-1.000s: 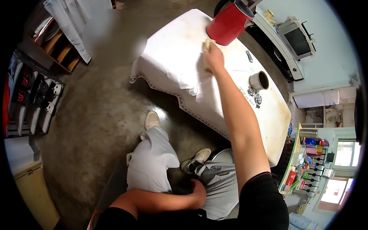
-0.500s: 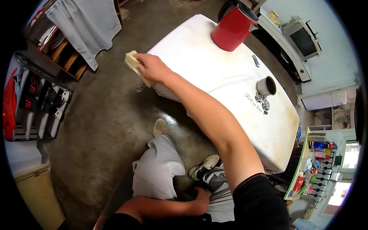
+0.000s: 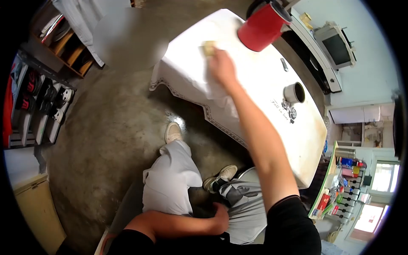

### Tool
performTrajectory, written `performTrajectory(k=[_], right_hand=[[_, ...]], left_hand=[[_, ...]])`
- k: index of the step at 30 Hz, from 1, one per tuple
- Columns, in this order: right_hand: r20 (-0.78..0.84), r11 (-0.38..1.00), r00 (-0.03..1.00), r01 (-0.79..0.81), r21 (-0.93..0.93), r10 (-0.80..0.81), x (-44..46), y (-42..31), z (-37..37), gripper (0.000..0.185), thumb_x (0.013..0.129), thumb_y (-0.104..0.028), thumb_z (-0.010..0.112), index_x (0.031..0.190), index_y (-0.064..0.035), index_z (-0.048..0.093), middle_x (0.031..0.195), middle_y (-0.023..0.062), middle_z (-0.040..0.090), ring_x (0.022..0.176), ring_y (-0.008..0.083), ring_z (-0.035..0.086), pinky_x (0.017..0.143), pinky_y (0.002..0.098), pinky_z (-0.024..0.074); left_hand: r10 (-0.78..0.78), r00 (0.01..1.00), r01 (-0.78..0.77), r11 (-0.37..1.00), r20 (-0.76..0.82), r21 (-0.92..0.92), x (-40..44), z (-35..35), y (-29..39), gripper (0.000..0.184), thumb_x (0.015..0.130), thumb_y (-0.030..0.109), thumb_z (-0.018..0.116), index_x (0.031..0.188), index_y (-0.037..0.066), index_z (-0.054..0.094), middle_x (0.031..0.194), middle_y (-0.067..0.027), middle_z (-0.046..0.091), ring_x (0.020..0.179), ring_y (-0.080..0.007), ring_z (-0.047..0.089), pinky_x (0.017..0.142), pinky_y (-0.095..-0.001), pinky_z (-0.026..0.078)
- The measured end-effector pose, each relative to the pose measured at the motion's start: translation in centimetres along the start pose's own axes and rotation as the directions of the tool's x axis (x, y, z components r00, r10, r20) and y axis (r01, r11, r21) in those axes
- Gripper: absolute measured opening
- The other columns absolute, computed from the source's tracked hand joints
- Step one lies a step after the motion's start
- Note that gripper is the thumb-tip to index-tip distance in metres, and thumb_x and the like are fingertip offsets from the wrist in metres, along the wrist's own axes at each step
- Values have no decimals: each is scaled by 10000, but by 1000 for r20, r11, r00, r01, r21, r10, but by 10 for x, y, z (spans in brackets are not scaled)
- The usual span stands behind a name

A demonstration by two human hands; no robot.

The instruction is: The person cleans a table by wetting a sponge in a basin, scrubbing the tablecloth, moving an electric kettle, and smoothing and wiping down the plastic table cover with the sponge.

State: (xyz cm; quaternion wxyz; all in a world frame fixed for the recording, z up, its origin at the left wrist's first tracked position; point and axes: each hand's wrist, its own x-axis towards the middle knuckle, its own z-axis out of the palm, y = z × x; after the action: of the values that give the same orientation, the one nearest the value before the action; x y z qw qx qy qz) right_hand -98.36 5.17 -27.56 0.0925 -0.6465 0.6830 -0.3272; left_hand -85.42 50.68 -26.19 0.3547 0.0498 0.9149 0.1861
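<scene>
A person in a black top sits beside a table [image 3: 259,83] draped in a white cloth with a patterned border, seen from above by a head-worn camera. The right hand [image 3: 223,69] reaches out across the table, gripping a pale yellow pad [image 3: 209,48] that shows just beyond the fingers; hand and pad are blurred, so it is hard to tell whether the pad touches the cover.

The left hand [image 3: 221,217] lies low between the thighs, its forearm across the lap (the fingers are mostly hidden, so whether they are curled or spread cannot be told).

Near the right hand, a red kettle [image 3: 260,29] stands upright at the table's far edge. Farther along are a small dark object [image 3: 284,64] and a metal pot [image 3: 293,93], the pot beside a printed rose design [image 3: 290,111] with lettering.

Grey trousers [image 3: 168,180] and pale shoes [image 3: 173,133] show below, on a dull brown floor [image 3: 102,140]. A shoe rack [image 3: 36,114] stands at the left of the view, a screen [image 3: 335,49] at upper right.
</scene>
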Motion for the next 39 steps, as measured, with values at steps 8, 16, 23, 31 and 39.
performTrajectory(k=[8,16,23,31,39], right_hand=[[235,899,935,151,411,-265,-96,-88,-4,413,929,-139,576,1337,-77,563,1247,179,620,1143,317,601,991,388,467],[11,979,979,-203,-5,203,-143,109,-159,455,938,-131,572,1379,-36,521,1237,172,640,1078,261,642,939,343,494],[435,985,884,-155,-72,171,-255,68,-217,427,932,-89,562,1355,-34,545,1178,151,640,1015,261,627,933,345,482],[-43,883,930,-331,334,365,-210,75,-221,490,955,-152,571,1422,-36,483,1226,134,636,1027,178,621,894,314,499],[204,999,979,-11,34,4,-223,58,-172,426,896,-33,569,1322,-48,564,1121,191,615,1041,344,600,942,397,470]], left_hand=[[-80,979,90,995,190,-47,21,-9,-22,536,847,287,694,1335,80,612,1392,-135,559,1249,-372,529,950,-584,425],[54,977,-52,999,209,-14,10,-15,-22,543,834,250,734,1333,76,611,1403,-156,548,1254,-368,532,990,-567,425],[-26,973,16,999,231,46,12,-19,-35,571,828,266,750,1342,66,602,1409,-156,549,1273,-355,530,1020,-541,422],[-7,969,-1,999,246,33,19,-9,-29,566,785,252,782,1294,53,636,1370,-142,587,1233,-341,568,985,-547,443],[-66,972,57,997,225,46,27,-5,-40,533,802,234,767,1289,58,642,1375,-142,584,1227,-333,573,971,-550,443]])
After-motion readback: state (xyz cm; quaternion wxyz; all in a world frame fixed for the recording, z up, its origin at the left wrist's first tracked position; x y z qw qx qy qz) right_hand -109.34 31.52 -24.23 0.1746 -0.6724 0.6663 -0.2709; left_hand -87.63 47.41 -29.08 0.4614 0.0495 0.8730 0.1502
